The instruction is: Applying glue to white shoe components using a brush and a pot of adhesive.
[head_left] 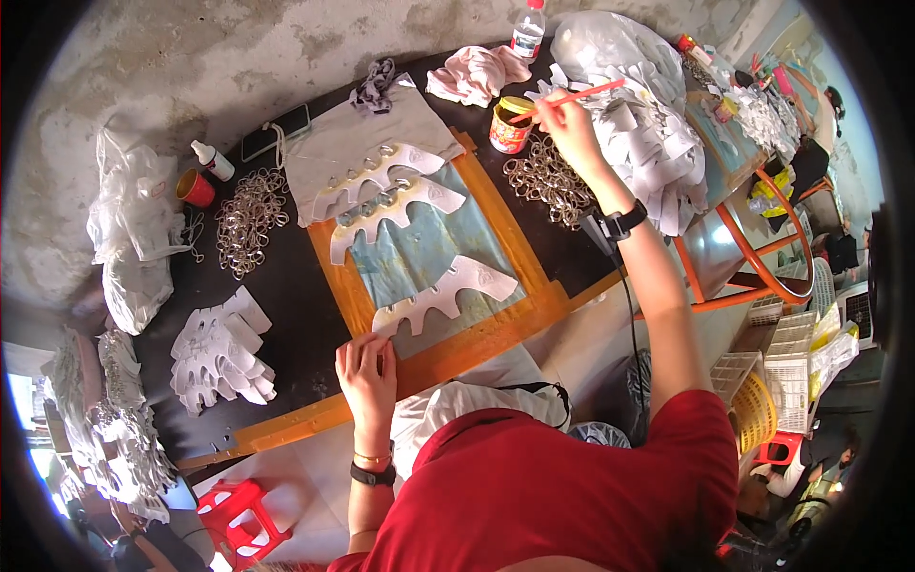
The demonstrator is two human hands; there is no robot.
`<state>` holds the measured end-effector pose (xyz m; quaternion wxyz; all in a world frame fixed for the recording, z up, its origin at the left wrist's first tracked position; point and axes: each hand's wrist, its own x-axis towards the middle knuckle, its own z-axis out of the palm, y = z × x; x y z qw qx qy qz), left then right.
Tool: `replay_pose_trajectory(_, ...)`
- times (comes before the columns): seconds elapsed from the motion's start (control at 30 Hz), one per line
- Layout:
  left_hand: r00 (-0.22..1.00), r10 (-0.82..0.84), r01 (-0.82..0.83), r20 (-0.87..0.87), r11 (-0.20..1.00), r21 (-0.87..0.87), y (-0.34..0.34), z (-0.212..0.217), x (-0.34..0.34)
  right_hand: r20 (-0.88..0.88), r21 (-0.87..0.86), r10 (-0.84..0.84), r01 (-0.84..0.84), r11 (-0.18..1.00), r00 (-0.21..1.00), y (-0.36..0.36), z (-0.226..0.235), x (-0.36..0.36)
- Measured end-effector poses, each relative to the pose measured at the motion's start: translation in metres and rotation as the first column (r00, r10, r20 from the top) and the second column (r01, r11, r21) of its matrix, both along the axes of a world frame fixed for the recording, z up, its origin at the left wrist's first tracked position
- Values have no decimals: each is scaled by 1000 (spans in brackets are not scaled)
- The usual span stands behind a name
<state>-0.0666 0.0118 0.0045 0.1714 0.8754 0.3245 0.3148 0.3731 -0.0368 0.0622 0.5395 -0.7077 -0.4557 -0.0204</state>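
Note:
My right hand [569, 133] is closed around a thin red stick [599, 92], likely a brush. The stick's lower end reaches the mouth of a red-and-yellow jar [509, 131]. My left hand [366, 370] rests on the near edge of a wooden frame [448, 348], fingers slightly bent, with nothing visible in them. Just beyond its fingertips lies a pale scalloped strip [443, 297] on the frame's blue-grey sheet [405, 253]. Two similar strips, a middle one [396, 217] and a far one [381, 181], lie farther up, with metal rings along their far edges.
Metal rings form a left pile [250, 224] and a right pile [548, 181]. Stacked pale strips [224, 353] lie at left; more pieces [648, 143] heap at right. A clear bottle [527, 33], crumpled cloth [477, 74] and orange cup [195, 188] stand near the wall. A red stool [238, 520] is below.

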Motion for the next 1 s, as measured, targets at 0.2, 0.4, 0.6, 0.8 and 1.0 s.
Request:
replay_pose_trajectory(0.2,1000,-3,3,-1,1000,-3,1,2,0,-313,184,-22,83,979,949,-24,-5,6)
replay_pose_trajectory(0.4,1000,-1,0,-8,1000,-15,1,1,1,-672,321,82,190,928,736,-41,-23,6)
replay_pose_trajectory(0.6,1000,-4,4,-4,1000,-9,-1,1,0,-862,407,287,234,883,418,-55,-48,15)
replay_pose_trajectory(0.8,1000,12,-12,-19,1000,-11,-4,-3,-7,-895,439,418,139,888,157,-57,-42,-7)
replay_pose_trajectory(1.0,999,-12,9,38,995,97,-2,-2,-7,-753,609,581,-8,793,309,-68,-1,-68)
